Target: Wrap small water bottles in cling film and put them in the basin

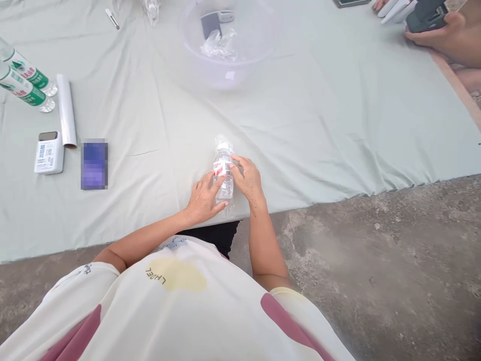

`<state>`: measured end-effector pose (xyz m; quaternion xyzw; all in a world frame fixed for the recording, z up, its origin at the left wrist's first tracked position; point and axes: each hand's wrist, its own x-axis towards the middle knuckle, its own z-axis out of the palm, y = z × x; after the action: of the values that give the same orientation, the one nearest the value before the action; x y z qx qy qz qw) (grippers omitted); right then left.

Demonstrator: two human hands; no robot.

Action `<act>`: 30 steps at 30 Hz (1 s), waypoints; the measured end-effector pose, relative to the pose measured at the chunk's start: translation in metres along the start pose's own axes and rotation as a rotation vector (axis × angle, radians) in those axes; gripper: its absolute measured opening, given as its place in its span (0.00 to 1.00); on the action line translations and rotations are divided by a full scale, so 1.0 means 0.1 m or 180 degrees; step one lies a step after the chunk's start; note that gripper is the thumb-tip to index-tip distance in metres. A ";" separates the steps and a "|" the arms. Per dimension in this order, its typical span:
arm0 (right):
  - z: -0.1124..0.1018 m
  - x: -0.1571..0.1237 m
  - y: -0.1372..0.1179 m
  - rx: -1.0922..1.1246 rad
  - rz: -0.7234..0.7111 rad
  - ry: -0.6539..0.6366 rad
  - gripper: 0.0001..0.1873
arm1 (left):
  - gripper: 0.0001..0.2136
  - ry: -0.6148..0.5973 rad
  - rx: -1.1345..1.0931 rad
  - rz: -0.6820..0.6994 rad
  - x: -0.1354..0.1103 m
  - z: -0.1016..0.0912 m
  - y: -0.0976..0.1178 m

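Note:
A small clear plastic bottle (224, 186) with a white cap and a red-and-white label lies near the table's front edge, its cap pointing away from me. Thin clear plastic film (219, 142) shows around its cap end. My left hand (203, 199) rests along the bottle's left side, fingers spread, with the index finger and thumb reaching over it. On the other side, my right hand (248, 178) has its fingertips against the bottle near the label, fingers apart. Neither hand is wrapped around the bottle.
A translucent basin (230, 75) holds a dark item and crumpled clear plastic. To the left are two water bottles (28, 85), a white roll (66, 113), a white box-shaped device (48, 155) and a blurred phone (93, 165). A cutter (112, 19) lies farther back. Another person's hand (436, 35) holds a dark device.

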<state>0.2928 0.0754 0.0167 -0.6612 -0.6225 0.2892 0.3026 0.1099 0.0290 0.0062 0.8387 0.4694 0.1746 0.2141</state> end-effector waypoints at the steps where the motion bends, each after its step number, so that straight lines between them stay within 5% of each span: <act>1: -0.04 0.02 0.02 -0.0022 0.0108 0.0024 0.25 | 0.36 -0.0017 0.0103 0.0015 0.01 0.07 0.05; 7: -0.15 0.37 -0.07 -0.0206 0.0400 0.0312 0.29 | 0.35 0.0094 0.0367 0.0174 0.15 0.41 0.23; 10: -0.12 0.62 -0.12 -0.0460 0.0727 0.0031 0.30 | 0.33 0.0064 0.0041 0.0234 0.19 0.52 0.18; 15: -0.09 0.78 -0.11 -0.0140 0.0983 -0.0464 0.14 | 0.35 -0.0063 -0.0927 0.0229 0.10 0.46 0.04; 20: -0.25 0.45 -0.32 0.0648 0.0214 0.0034 0.18 | 0.35 0.0176 -0.2096 -0.0614 0.00 0.16 -0.05; 25: -0.39 0.01 -0.76 0.0684 -0.1155 0.0789 0.14 | 0.33 -0.0803 -0.4781 -0.1292 -0.14 -0.25 -0.27; 27: -0.32 -0.10 -0.90 0.0899 -0.1561 0.0744 0.13 | 0.33 -0.1023 -0.5572 -0.1169 -0.23 -0.36 -0.38; 30: -0.10 -0.20 -1.05 0.1195 -0.2114 0.0314 0.16 | 0.23 -0.0638 -0.5936 -0.1050 -0.32 -0.41 -0.48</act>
<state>0.2314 0.0595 0.1030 -0.3698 -0.7237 0.2523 0.5252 0.0398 0.0320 0.0129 0.2643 0.2329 0.3736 0.8581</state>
